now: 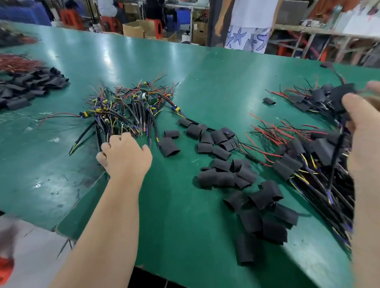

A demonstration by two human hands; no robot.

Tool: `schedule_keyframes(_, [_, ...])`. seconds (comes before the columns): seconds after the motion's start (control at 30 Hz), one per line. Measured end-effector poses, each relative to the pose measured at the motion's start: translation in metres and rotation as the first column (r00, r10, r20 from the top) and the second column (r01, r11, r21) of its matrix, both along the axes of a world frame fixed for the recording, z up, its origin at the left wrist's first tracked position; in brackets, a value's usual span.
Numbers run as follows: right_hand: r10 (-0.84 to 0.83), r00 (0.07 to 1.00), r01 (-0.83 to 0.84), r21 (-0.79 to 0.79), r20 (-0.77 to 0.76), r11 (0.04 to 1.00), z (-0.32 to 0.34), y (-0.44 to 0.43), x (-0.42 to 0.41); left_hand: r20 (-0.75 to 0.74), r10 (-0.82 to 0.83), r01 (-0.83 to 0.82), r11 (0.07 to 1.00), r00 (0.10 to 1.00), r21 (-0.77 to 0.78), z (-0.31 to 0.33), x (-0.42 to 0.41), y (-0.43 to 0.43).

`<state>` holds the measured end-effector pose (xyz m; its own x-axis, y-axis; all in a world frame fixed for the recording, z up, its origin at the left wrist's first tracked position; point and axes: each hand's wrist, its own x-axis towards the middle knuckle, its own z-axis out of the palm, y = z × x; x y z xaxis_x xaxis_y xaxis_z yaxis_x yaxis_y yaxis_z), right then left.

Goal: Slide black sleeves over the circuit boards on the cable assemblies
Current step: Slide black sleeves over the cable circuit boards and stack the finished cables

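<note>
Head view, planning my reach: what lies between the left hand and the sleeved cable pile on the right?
Loose black sleeves scattered on the green table, as the head view shows.

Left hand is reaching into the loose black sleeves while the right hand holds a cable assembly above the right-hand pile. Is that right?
Not quite. The head view shows the left hand gripping cables among the unsleeved cable assemblies, not the loose black sleeves, which lie apart to its right. The right hand does hold a cable assembly above the right-hand pile.
</note>
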<state>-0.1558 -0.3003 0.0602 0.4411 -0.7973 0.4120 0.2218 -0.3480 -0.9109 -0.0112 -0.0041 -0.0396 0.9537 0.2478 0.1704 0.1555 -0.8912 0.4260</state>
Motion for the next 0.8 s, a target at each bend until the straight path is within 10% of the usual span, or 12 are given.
schedule_keyframes(0.27, [-0.35,0.83,0.023,-0.601,-0.434,0.799,-0.046,-0.001,0.011,-0.011,0.011,-0.011,0.999,1.0,0.034,0.004,0.0,0.004])
schedule_keyframes(0.53, [-0.278,0.88,-0.001,-0.586,-0.386,0.81,-0.059,0.027,0.016,-0.094,0.067,-0.091,0.953,0.993,-0.288,0.025,0.0,0.002])
schedule_keyframes(0.8, [0.115,0.894,-0.276,-0.328,-0.434,0.904,-0.061,0.048,0.019,0.152,-0.212,0.251,0.595,0.965,-0.764,0.043,-0.036,-0.005])
